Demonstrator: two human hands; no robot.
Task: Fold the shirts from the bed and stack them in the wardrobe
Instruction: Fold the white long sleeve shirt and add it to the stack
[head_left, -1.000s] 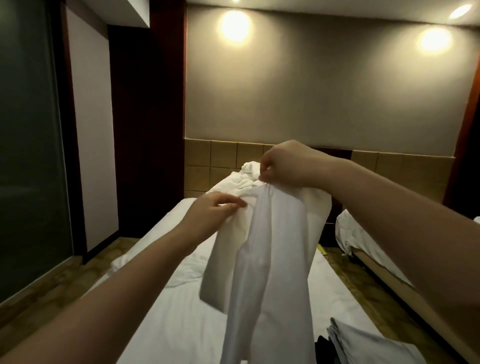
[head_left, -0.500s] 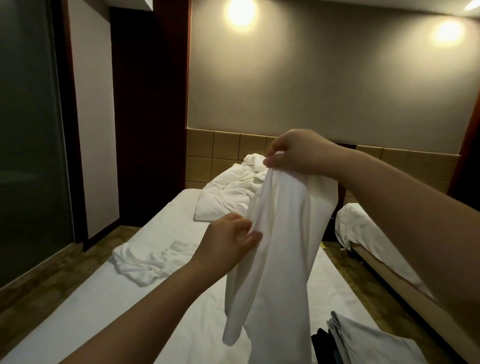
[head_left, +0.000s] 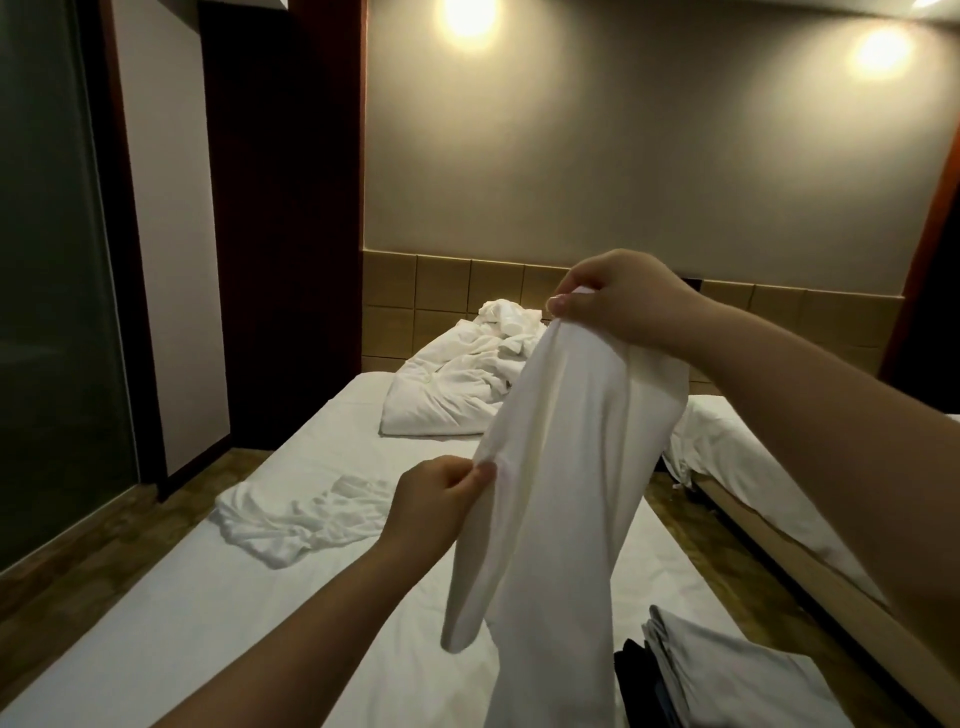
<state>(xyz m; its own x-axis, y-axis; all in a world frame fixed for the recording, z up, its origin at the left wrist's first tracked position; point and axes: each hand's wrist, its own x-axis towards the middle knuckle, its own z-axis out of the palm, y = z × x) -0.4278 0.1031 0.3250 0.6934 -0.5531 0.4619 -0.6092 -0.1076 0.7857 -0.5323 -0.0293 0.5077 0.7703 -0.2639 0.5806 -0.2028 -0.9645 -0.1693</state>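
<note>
With the white shirt hanging above the bed, right hand pinching its top and left hand gripping its edge, I'd spread both hands apart before laying it flat.

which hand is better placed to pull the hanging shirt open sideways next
Left, likely: the left hand pinches the side edge of the white shirt low down, while the right hand holds its top up.
</note>
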